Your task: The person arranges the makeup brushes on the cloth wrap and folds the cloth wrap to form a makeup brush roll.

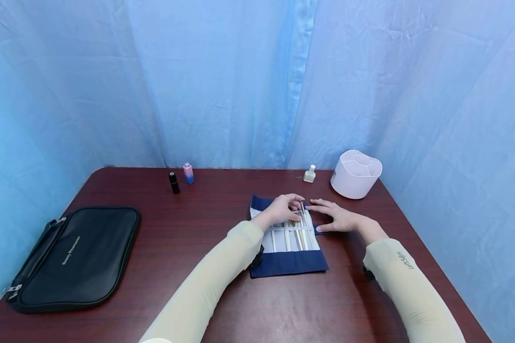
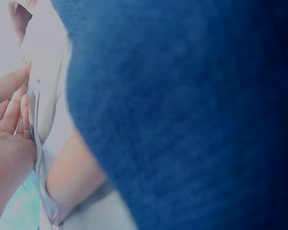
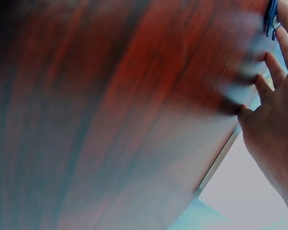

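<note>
Head view: my left hand [image 1: 283, 208] pinches a slim tool [image 1: 302, 213] at the tool roll's [image 1: 288, 262] far edge, handle running toward me; right hand [image 1: 336, 218] flat beside it.

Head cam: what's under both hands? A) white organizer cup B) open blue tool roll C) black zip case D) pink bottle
B: the left hand and right hand lie on the open blue tool roll; the black case sits apart near the table's left edge.
</note>
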The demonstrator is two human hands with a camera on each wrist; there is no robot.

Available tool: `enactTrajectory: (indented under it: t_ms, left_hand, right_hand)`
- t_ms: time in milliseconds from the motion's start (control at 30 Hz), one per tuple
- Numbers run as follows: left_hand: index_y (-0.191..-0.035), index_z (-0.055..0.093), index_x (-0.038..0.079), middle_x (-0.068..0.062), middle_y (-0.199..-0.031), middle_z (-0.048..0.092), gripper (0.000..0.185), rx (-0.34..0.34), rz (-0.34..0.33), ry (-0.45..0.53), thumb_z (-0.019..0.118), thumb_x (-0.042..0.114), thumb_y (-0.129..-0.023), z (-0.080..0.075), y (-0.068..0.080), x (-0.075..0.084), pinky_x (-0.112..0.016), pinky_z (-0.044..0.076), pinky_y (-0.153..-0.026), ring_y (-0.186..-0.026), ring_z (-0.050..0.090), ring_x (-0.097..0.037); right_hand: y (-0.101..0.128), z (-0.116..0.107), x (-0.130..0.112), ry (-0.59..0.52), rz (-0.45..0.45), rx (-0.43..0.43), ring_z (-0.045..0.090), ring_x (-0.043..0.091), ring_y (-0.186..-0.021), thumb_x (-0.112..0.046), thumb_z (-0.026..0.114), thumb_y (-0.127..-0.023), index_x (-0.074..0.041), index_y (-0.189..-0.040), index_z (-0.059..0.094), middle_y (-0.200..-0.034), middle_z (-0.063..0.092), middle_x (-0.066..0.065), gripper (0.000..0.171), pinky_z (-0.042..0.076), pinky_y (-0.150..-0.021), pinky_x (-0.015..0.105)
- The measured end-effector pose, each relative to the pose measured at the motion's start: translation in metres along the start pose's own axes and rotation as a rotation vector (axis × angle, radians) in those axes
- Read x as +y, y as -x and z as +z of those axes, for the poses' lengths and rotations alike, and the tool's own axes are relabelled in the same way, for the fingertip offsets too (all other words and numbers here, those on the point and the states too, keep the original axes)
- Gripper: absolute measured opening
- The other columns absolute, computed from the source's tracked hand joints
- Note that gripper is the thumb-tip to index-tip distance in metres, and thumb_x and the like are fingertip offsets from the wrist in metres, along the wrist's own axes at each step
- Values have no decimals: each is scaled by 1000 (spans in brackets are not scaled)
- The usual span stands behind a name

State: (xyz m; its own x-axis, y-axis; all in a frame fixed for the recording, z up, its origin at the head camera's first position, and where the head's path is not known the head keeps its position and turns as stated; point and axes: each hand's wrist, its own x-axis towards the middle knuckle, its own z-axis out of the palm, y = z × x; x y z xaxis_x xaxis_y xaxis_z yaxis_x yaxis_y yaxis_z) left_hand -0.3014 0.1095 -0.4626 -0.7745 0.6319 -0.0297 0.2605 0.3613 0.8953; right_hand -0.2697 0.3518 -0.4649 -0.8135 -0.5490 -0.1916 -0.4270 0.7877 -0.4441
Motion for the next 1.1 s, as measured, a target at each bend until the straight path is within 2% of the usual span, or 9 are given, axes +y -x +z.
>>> enactTrajectory:
  t_ms: [267, 500, 667, 733, 867, 1000, 1100]
  left_hand:
    - [-125, 60, 7, -7, -106, 67, 42, -30, 21, -64, 70, 6, -84, 1, 1, -1, -23, 48, -82, -100, 60, -17]
    - [-116, 69, 13, 0, -115, 67, 27, -92, 38, -206, 65, 12, -89, 0, 3, 2, -20, 49, -81, -104, 60, -12]
    - [-112, 71, 15, 1, -115, 67, 22, -106, 50, -288, 63, 13, -91, -2, 6, 3, -19, 48, -80, -103, 60, -10]
    - [-112, 71, 15, 1, -115, 67, 22, -105, 50, -318, 63, 14, -91, -3, 8, 3, -20, 48, -81, -102, 60, -10]
    - [-119, 67, 13, -1, -119, 66, 29, -90, 52, -309, 63, 14, -91, -8, 15, 6, -21, 49, -85, -108, 60, -13]
    - [-124, 63, 12, -1, -122, 63, 33, -52, 70, -269, 63, 14, -91, -20, 22, 13, -24, 49, -88, -113, 58, -15]
    - [-125, 62, 12, 0, -124, 63, 35, -15, 97, -273, 64, 18, -91, -32, 28, 18, -26, 48, -90, -116, 56, -15]
  right_hand:
    - [-1, 1, 3, -1, 16, 4, 9, 39, -142, -47, 65, -85, -22, -147, 36, -156, 18, 12, 73, 15, -106, 66]
    - [-1, 2, 5, -9, 15, 3, 8, 38, -143, -46, 65, -85, -20, -147, 35, -156, 18, 12, 74, 14, -107, 66]
    - [-3, 2, 4, -7, 4, 0, 9, 38, -143, -45, 65, -85, -20, -147, 35, -156, 18, 13, 73, 15, -107, 66]
    - [-4, 3, 3, -9, -2, -4, 9, 38, -143, -45, 65, -85, -19, -147, 35, -156, 18, 13, 73, 15, -107, 66]
    - [-5, 3, 1, -15, 8, -7, 8, 38, -143, -45, 65, -85, -20, -147, 35, -156, 17, 13, 74, 15, -107, 66]
    - [-3, 2, 1, -8, 20, -1, 9, 39, -142, -45, 65, -85, -20, -147, 34, -156, 17, 13, 74, 14, -106, 67]
    - [-1, 1, 3, -7, 20, 0, 10, 39, -142, -45, 65, -84, -20, -147, 34, -156, 18, 14, 75, 14, -105, 68]
